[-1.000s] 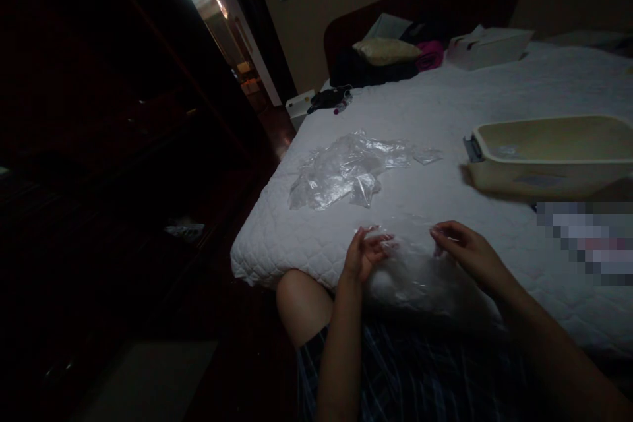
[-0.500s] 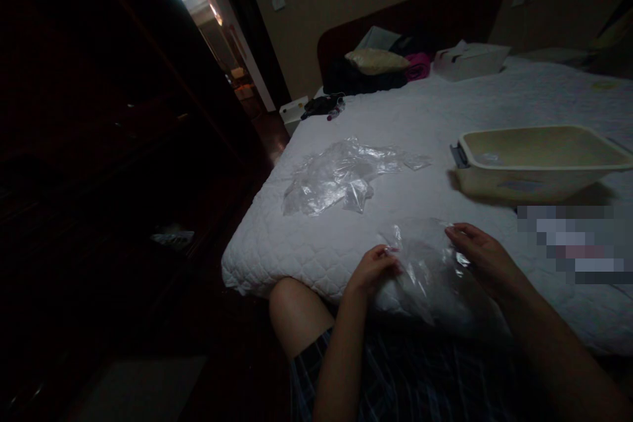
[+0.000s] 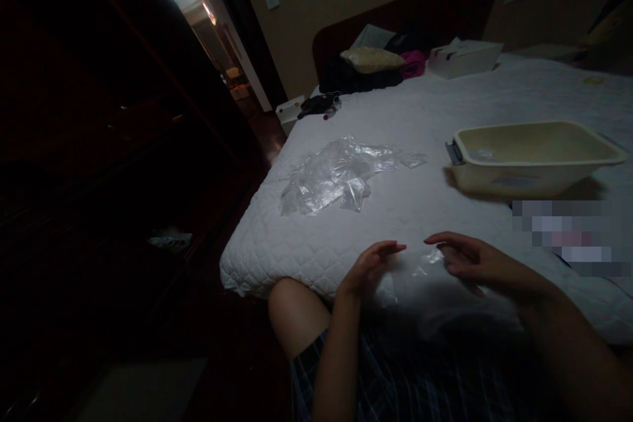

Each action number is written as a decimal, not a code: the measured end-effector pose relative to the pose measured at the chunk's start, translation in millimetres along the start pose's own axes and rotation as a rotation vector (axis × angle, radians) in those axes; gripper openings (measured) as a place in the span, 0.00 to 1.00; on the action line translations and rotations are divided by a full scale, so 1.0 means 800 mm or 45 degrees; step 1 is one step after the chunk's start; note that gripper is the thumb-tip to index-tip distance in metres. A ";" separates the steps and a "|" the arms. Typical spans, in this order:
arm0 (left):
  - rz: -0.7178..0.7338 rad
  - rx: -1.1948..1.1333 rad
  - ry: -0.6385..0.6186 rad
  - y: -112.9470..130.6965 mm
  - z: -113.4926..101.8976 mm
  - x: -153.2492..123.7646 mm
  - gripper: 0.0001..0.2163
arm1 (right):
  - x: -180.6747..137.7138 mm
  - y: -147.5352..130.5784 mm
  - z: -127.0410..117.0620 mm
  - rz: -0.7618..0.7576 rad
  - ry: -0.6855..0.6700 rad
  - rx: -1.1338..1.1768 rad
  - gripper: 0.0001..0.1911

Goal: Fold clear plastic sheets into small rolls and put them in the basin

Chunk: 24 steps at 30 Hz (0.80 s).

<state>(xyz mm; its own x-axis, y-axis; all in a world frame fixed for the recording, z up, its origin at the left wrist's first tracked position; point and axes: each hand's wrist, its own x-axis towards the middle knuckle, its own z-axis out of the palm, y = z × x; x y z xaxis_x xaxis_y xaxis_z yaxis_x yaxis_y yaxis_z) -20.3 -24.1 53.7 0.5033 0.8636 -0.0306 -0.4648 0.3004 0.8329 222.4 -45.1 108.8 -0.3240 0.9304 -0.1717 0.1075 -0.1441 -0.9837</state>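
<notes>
A clear plastic bag (image 3: 420, 280), blurred and partly see-through, lies between my hands at the bed's near edge, over my lap. My left hand (image 3: 370, 267) is at the bag's left side with its fingers stretched out and not closed on it. On the other side, my right hand (image 3: 479, 267) arches over the bag's upper right part. Its fingers and thumb are apart, and shiny plastic shows beside them. Farther up the bed, a crumpled pile of clear plastic bags (image 3: 331, 175) is spread on the white quilted cover (image 3: 277, 244).
A cream plastic bin (image 3: 534, 175) with grey handles stands on the bed at right, clear plastic inside. Below it is a blurred-out item (image 3: 568, 237). Toward the headboard (image 3: 445, 6) lie a white box (image 3: 465, 59), a pillow (image 3: 373, 59) and dark clothes. An open doorway is at upper left.
Both hands have loosened from pinching the bag's edges to stretched-out fingers. The bag between them has sunk lower toward my lap. The view has shifted slightly.
</notes>
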 end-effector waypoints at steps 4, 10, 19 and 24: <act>-0.179 0.246 -0.216 -0.007 0.011 -0.003 0.25 | 0.012 -0.005 0.004 -0.055 0.094 -0.099 0.33; -0.072 0.340 0.223 -0.014 -0.001 0.016 0.23 | 0.035 0.023 -0.007 0.026 0.450 -0.035 0.34; -0.046 0.280 0.327 -0.015 -0.008 0.022 0.24 | 0.046 0.031 -0.005 0.107 0.411 0.011 0.27; 0.031 0.105 0.395 -0.013 -0.015 0.022 0.29 | 0.078 0.030 -0.030 -0.003 0.587 -0.093 0.27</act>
<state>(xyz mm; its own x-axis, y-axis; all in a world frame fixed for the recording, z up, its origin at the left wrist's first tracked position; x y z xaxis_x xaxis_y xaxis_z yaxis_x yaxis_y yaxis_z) -15.4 -7.1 38.0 0.2407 0.9562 -0.1664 -0.4070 0.2550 0.8771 227.2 17.4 75.8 0.1259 0.9857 -0.1117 0.1784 -0.1332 -0.9749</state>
